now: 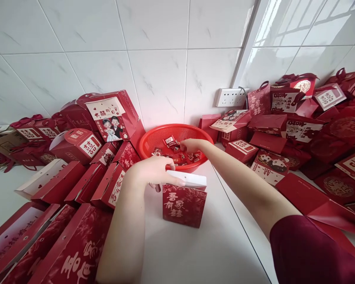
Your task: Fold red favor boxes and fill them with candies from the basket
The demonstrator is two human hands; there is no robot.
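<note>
A small red box (183, 205) with white lettering stands upright on the white table, its white inner flap (192, 179) showing at the top. My left hand (158, 173) grips the box at its upper left, thumb and fingers around the flap. Behind it sits a round red plastic basket (146, 138) with several small red wrapped packets (171, 142) inside. My right hand (191, 146) reaches into the basket from the right, fingers bent down by the packets; whether they hold one is hidden.
Rows of red boxes (77, 177) fill the left side. More red boxes (272, 161) are piled at the right. A white power strip (231, 97) is on the tiled wall (159, 75) behind the basket.
</note>
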